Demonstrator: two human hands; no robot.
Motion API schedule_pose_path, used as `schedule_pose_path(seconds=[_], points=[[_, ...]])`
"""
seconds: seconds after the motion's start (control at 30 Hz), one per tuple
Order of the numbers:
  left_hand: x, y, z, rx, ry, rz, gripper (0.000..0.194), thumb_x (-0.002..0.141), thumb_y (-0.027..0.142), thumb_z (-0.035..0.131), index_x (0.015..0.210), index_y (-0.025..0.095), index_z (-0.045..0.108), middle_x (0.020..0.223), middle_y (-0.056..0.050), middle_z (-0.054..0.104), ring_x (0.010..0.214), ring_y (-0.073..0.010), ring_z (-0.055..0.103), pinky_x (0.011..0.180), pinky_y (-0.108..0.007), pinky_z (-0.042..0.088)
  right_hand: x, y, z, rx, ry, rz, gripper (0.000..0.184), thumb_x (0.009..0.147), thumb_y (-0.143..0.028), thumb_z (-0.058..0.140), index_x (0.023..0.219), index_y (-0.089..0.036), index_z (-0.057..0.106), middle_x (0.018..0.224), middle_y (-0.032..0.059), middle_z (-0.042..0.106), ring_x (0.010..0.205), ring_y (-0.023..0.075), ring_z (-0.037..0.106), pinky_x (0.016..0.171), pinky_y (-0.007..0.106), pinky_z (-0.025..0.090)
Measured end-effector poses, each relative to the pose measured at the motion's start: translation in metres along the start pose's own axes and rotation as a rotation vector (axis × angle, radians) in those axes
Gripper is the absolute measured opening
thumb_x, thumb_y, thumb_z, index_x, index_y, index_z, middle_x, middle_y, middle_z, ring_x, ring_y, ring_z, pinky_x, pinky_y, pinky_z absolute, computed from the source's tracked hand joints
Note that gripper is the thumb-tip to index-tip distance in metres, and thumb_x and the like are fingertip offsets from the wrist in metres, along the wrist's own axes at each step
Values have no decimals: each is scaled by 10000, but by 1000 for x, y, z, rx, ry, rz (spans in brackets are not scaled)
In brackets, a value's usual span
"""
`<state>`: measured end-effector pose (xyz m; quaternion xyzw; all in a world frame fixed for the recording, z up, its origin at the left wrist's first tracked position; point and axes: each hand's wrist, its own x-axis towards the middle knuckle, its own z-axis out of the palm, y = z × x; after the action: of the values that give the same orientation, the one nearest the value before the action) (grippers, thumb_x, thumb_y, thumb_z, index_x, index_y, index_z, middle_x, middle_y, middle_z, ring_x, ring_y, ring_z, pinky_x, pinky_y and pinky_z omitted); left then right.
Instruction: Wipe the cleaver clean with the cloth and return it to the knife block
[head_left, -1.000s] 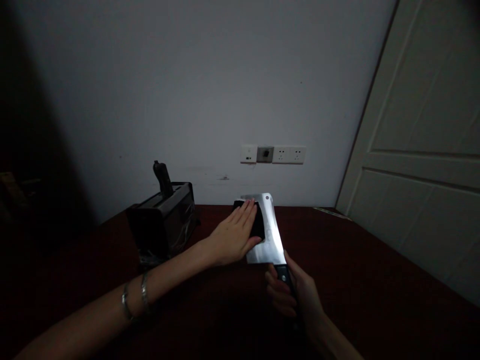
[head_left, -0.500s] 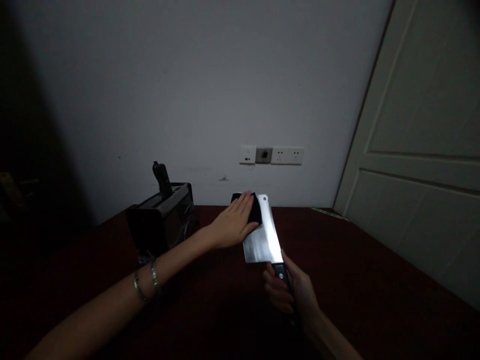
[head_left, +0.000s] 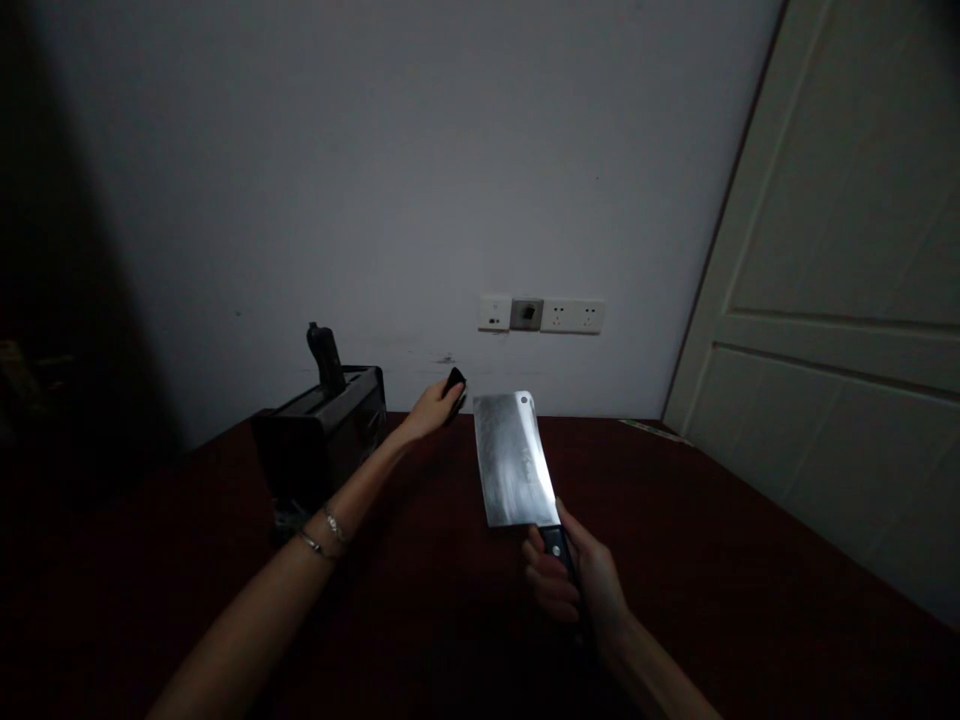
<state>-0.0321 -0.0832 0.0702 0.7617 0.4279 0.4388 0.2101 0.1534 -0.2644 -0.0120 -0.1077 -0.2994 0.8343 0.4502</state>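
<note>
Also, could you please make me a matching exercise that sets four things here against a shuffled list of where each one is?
Things:
1. cleaver
2. black cloth
3. dark holder
4. wall sockets

Places:
a. on the pale wall
b. in the right hand
c. on the table
d. in the left hand

Pairs: 1-b, 2-d, 3-c, 4-a

Left hand (head_left: 431, 408) reaches forward, closed; right hand (head_left: 581, 570) curls its fingers.
</note>
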Motion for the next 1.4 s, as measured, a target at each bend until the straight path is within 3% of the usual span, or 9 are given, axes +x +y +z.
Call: schedule_pose_path(seconds=[0.1,0.23,0.43,0.63,0.83,0.97,1.2,1.4], points=[[-8,-38,11,-32,24,-151,255,811,360,461,833,142,592,786,-56,641,799,-213,577,795,-294,422,1,0,-2,-20,14,-16,400,783,-513,550,629,-146,507,442,-87,332,308,10,141,260,133,175],[-39,-71,36,-45,-135,-152,185,759,322,547,860,176,599,940,-84,658,937,-255,578,883,-311,392,2,0,-8,-45,31,-45,407,783,-521,546,632,-145,507,443,-91,311,313,12,134,262,133,174],[-73,-75,60,48,-360,-93,296,652,331,658,892,174,586,1079,-125,621,1077,-285,532,962,-339,349,4,-2,-12,-58,66,-77,400,782,-507,554,626,-141,510,441,-92,299,317,11,137,265,127,175],[-79,-70,59,71,-388,-125,474,611,384,675,997,137,554,1171,-153,568,1128,-298,492,979,-360,335,5,-5,-13,-88,124,-117,396,774,-495,573,624,-134,510,444,-88,315,327,9,148,272,124,179],[-82,-67,51,-383,-254,-463,375,641,416,651,912,165,592,966,-79,654,921,-234,594,730,-276,448,9,-6,-14,-180,175,-154,425,752,-536,580,625,-140,496,428,-90,327,313,6,175,275,123,170],[-87,-68,50,-584,-192,-460,291,682,418,595,769,142,628,776,-51,667,745,-196,608,659,-264,436,14,-4,-9,-267,268,-162,464,751,-587,545,617,-148,478,407,-88,343,294,8,208,269,126,167],[-95,-58,37,-727,212,-503,272,725,331,464,667,115,620,730,-100,686,742,-201,651,712,-263,454,33,4,-3,-498,465,-234,508,734,-646,508,625,-150,486,397,-70,404,278,19,284,269,133,201],[-112,-37,23,-856,219,-701,270,746,309,422,625,121,573,516,-55,613,439,-131,574,477,-213,423,50,4,-1,-619,479,-332,517,758,-642,477,629,-142,510,409,-47,444,283,51,386,281,159,292]])
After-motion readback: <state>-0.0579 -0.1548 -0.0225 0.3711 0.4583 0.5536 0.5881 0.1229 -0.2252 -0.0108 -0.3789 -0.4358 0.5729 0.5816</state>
